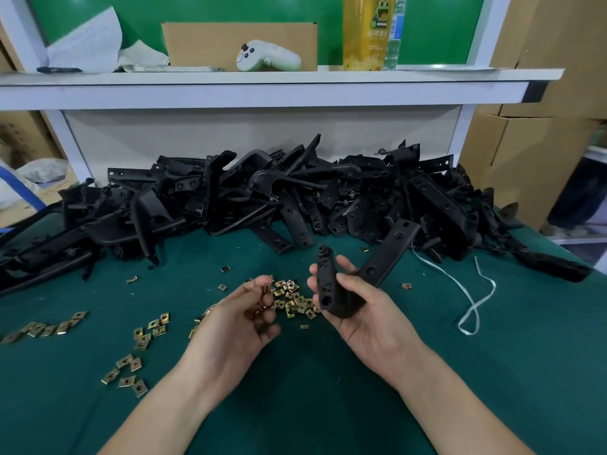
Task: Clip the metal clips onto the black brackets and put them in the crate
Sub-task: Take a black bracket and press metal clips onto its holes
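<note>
My right hand (364, 318) grips a black L-shaped bracket (331, 290), one arm pointing up and the other slanting up to the right. My left hand (244, 318) is palm up with curled fingers and holds several brass-coloured metal clips (262, 295) at its fingertips. Just beyond both hands lies a small heap of metal clips (294, 298) on the green table mat (328, 372). A large pile of black brackets (279, 195) stretches across the back of the table. No crate is in view.
More clips lie scattered at the left (134, 366) and far left (46, 328). A white cord (473, 303) loops on the mat at the right. A white shelf (262, 83) above carries a controller, a bottle and a cardboard box. Cardboard boxes (525, 152) stand on the right.
</note>
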Demonstrator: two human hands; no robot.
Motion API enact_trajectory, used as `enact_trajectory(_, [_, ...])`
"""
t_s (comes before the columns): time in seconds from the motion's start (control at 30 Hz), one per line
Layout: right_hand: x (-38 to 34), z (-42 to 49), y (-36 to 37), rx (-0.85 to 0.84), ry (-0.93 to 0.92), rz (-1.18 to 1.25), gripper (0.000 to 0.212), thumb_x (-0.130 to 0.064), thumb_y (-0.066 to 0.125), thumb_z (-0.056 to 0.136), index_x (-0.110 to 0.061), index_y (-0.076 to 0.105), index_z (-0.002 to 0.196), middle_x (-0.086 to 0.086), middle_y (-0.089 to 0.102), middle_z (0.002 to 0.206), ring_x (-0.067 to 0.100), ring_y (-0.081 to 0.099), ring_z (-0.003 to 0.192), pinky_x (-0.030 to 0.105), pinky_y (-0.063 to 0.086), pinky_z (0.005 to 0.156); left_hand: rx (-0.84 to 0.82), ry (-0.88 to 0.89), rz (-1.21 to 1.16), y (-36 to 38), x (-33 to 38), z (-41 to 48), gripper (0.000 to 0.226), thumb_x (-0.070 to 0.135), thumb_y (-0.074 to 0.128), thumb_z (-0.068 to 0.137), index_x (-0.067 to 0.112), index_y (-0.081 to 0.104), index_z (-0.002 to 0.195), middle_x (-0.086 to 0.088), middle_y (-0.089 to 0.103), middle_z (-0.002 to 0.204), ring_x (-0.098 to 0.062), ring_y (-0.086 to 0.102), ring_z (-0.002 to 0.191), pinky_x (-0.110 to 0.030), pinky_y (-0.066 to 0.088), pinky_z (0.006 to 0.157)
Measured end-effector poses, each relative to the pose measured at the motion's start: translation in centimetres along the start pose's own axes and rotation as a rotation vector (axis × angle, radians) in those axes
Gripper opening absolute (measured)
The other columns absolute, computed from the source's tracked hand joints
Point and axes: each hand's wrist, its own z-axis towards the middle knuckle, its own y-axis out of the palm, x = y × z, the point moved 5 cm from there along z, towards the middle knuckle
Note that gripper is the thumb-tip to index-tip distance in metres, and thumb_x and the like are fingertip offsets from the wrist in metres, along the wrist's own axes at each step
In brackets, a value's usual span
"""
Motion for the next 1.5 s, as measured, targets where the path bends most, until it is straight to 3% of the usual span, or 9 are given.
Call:
enact_trajectory(0.1, [0.0, 0.0, 0.1, 0.004, 0.003, 0.009, 0.049, -0.005, 0.061, 0.086, -0.013, 0.053, 0.134, 0.024, 0.067, 0.123, 0.034, 0.071, 0.102, 0.035, 0.060, 0.072, -0.010, 0.146, 0.159, 0.2, 0.6, -0.4, 0.019, 0.017, 0.056, 0.094, 0.020, 0.075, 0.096, -0.001, 0.057, 0.081, -0.014, 0.054, 0.065, -0.032, 0.046, 0.067])
enact_trajectory(0.23, [0.0, 0.1, 0.1, 0.027, -0.001, 0.000, 0.049, -0.005, 0.062, 0.083, -0.014, 0.055, 0.131, 0.023, 0.068, 0.121, 0.033, 0.072, 0.101, 0.034, 0.060, 0.071, -0.012, 0.469, 0.702, 0.9, 1.8, -1.3, 0.031, 0.016, 0.048, 0.104, 0.034, 0.072, 0.097, 0.001, 0.059, 0.072, -0.015, 0.058, 0.070, -0.029, 0.048, 0.073])
enact_trajectory(0.33, [-0.1, 0.1, 0.1, 0.034, -0.004, -0.003, 0.048, -0.005, 0.062, 0.084, -0.015, 0.056, 0.130, 0.022, 0.069, 0.121, 0.032, 0.072, 0.103, 0.034, 0.060, 0.072, -0.034, 0.542, 0.789, 1.3, 2.1, -1.8, 0.033, 0.015, 0.050, 0.102, 0.039, 0.071, 0.096, -0.003, 0.062, 0.073, -0.016, 0.058, 0.071, -0.024, 0.047, 0.072])
enact_trajectory(0.53, [0.0, 0.0, 0.1, 0.023, 0.005, 0.013, 0.046, -0.005, 0.061, 0.084, -0.015, 0.056, 0.129, 0.023, 0.068, 0.121, 0.033, 0.072, 0.102, 0.034, 0.060, 0.071, 0.004, 0.503, 0.743, 1.3, 2.0, -1.7, 0.020, 0.032, 0.056, 0.093, 0.042, 0.072, 0.100, 0.002, 0.063, 0.068, -0.008, 0.058, 0.068, -0.014, 0.045, 0.068])
enact_trajectory(0.7, [0.0, 0.0, 0.1, 0.011, 0.004, 0.010, 0.048, -0.005, 0.061, 0.084, -0.014, 0.055, 0.131, 0.024, 0.068, 0.121, 0.033, 0.072, 0.102, 0.034, 0.060, 0.071, 0.023, 0.409, 0.573, 0.8, 1.4, -1.3, 0.024, 0.039, 0.062, 0.086, 0.035, 0.077, 0.104, 0.002, 0.067, 0.079, -0.012, 0.062, 0.075, -0.035, 0.051, 0.086])
enact_trajectory(0.97, [0.1, -0.1, 0.2, -0.030, 0.021, 0.014, 0.034, -0.006, 0.063, 0.087, -0.016, 0.055, 0.118, 0.021, 0.066, 0.127, 0.033, 0.071, 0.103, 0.035, 0.060, 0.075, 0.009, 0.244, 0.140, 1.0, 0.4, -0.7, 0.030, 0.027, 0.059, 0.091, 0.007, 0.080, 0.095, -0.003, 0.066, 0.078, -0.010, 0.062, 0.067, -0.024, 0.057, 0.070])
enact_trajectory(1.13, [0.2, -0.1, 0.2, -0.061, 0.026, -0.015, 0.025, -0.007, 0.063, 0.089, -0.019, 0.055, 0.109, 0.018, 0.066, 0.129, 0.029, 0.071, 0.103, 0.035, 0.059, 0.075, -0.023, 0.198, 0.100, 1.2, 0.2, -0.6, 0.028, 0.025, 0.060, 0.089, 0.008, 0.080, 0.098, -0.002, 0.066, 0.081, -0.009, 0.063, 0.070, -0.025, 0.058, 0.072])
enact_trajectory(1.37, [0.2, -0.2, 0.5, -0.106, 0.010, -0.040, 0.029, -0.006, 0.061, 0.092, -0.017, 0.054, 0.118, 0.017, 0.065, 0.131, 0.028, 0.070, 0.108, 0.036, 0.059, 0.081, -0.012, 0.255, 0.181, 1.2, 0.0, -0.8, 0.026, 0.016, 0.065, 0.085, 0.011, 0.077, 0.108, -0.003, 0.067, 0.084, -0.013, 0.065, 0.075, -0.025, 0.058, 0.075])
enact_trajectory(1.5, [0.3, -0.2, 0.4, -0.105, 0.011, -0.048, 0.031, -0.005, 0.060, 0.092, -0.015, 0.054, 0.121, 0.016, 0.066, 0.130, 0.026, 0.070, 0.107, 0.036, 0.059, 0.080, 0.013, 0.254, 0.163, 1.3, 0.0, -0.8, 0.020, 0.018, 0.070, 0.079, 0.010, 0.078, 0.096, -0.007, 0.070, 0.083, -0.015, 0.067, 0.075, -0.025, 0.058, 0.073])
